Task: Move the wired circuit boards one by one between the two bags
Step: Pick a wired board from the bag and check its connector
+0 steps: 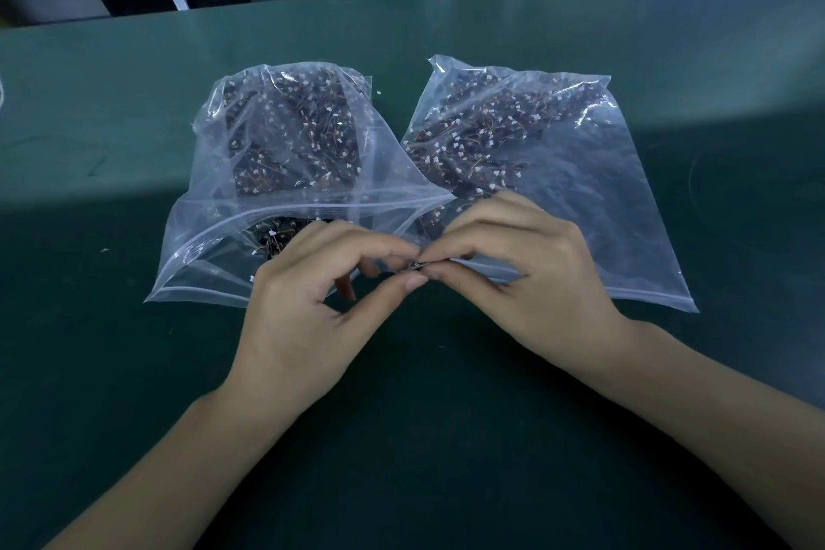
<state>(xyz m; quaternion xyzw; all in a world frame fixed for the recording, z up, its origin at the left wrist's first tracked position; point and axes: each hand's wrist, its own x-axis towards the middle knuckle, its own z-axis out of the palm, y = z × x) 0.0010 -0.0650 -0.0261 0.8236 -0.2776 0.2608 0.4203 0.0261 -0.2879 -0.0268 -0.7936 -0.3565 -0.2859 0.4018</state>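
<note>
left hand (308,304): we see thumb and forefinger pinching a small board (417,266).
right hand (527,281): pinches the same board, fingers curled.
board: between both hands, just before the bags' (277,174) mouths.

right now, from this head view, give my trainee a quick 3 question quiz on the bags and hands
1. True or false: both hands pinch one small dark part together.
2. How many clear zip bags lie on the mat?
3. The pinched part is: A) inside the left bag B) at the bag mouths C) on the shelf.

Key:
1. True: left hand and right hand pinch the small part.
2. Two: left bag, right bag, on the green mat.
3. B
</note>
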